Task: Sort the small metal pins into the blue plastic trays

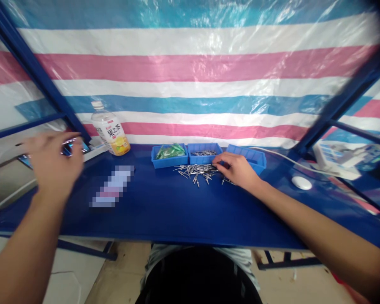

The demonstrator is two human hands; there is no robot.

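My right hand (237, 169) is at the right end of a loose pile of metal pop rivets (198, 169), fingertips drawn together down among them. What lies between those fingertips is hidden. Behind the pile, a blue bin (205, 159) contains more rivets. On its left, another blue bin (170, 162) holds green-and-clear plastic pieces. A third blue bin (256, 157) sits partly behind my right hand. Off to the left, my left hand (52, 162) is raised and smeared by motion. Near its thumb and fingers is a device with a shiny dark screen (85, 147), mostly covered.
A labelled drink bottle (112, 131) stands at the back left of the blue table (177, 211). A blurred-out flat item (112, 188) lies in front of it. At right are a white round object (301, 183) and a white cable (285, 156). Blue frame posts flank the striped sheet.
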